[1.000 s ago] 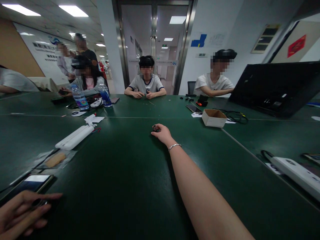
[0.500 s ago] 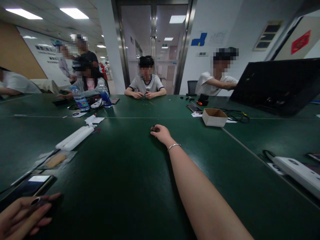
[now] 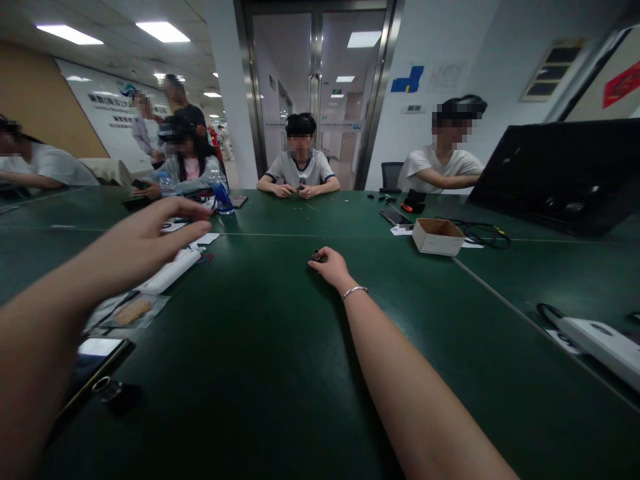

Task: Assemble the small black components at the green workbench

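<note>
My left hand (image 3: 155, 233) is raised over the left side of the table with its fingers apart and nothing in them. Below its forearm, a small dark cylindrical piece with a shiny metal rim (image 3: 107, 389) stands on the green tabletop, beside a phone (image 3: 103, 357) that the forearm partly covers. Farther out, at the middle of the table, my right hand (image 3: 333, 265) rests with thumb and fingers closed round a small dark metal piece (image 3: 316, 255). Its shiny top shows above the fingertips; the rest is hidden.
On the left lie a clear bag with something tan inside (image 3: 133, 312) and a long white packet (image 3: 173, 272), with a blue-labelled bottle (image 3: 221, 195) behind. A small cardboard box (image 3: 437, 238), black monitor (image 3: 560, 177) and white power strip (image 3: 600, 343) are on the right. Other people sit around.
My left hand has let go of the small cylindrical piece beside the phone and moved up and forward. My right hand keeps its hold; the view has shifted slightly left.
</note>
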Demonstrator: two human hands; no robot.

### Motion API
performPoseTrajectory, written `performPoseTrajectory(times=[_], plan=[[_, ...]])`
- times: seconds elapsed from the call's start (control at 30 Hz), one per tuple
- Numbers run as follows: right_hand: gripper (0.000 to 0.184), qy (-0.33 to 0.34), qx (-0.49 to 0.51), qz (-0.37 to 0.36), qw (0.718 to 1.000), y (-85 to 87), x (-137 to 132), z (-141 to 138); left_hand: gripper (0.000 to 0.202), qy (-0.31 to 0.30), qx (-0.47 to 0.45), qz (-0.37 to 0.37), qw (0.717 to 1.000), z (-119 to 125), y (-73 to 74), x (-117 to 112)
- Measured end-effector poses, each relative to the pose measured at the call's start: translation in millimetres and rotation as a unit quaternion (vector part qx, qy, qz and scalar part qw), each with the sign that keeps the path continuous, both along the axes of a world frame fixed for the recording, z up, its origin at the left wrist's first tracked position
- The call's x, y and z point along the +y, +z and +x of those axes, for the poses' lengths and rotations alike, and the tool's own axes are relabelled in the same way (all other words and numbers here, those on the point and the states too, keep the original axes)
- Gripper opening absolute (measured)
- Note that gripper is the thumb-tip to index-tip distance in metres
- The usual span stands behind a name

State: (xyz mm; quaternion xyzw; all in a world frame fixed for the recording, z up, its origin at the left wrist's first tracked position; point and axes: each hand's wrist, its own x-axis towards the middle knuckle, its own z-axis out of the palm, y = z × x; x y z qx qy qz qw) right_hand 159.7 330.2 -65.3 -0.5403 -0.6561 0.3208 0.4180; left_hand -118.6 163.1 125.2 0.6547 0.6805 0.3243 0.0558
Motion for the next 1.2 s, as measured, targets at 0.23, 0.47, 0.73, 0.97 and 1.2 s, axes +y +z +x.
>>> performPoseTrajectory(times=[0.23, 0.47, 0.73, 0.97, 1.2], plan=[[0.019, 0.002, 0.081, 0.001, 0.997, 4.7, -4, -1, 0.035, -0.180, -0.006, 0.013, 0.983, 118, -66.7, 115], [0.010, -0.018, -0.033, 0.042, 0.998, 7.3, -4, -2, 0.027, -0.205, -0.191, 0.024, 0.960, 151, -162.8, 156], [0.024, 0.001, 0.059, 0.001, 0.998, 3.3, 5, -1, 0.018, -0.191, -0.225, 0.050, 0.954, 143, -183.9, 168], [0.023, 0.051, 0.298, -0.094, 0.949, 18.3, 0, 7, 0.024, -0.147, -0.385, 0.002, 0.911, 138, -186.0, 176], [0.022, 0.038, 0.339, -0.098, 0.935, 17.3, 1, 8, 0.020, -0.124, -0.490, -0.016, 0.863, 140, -186.1, 179]])
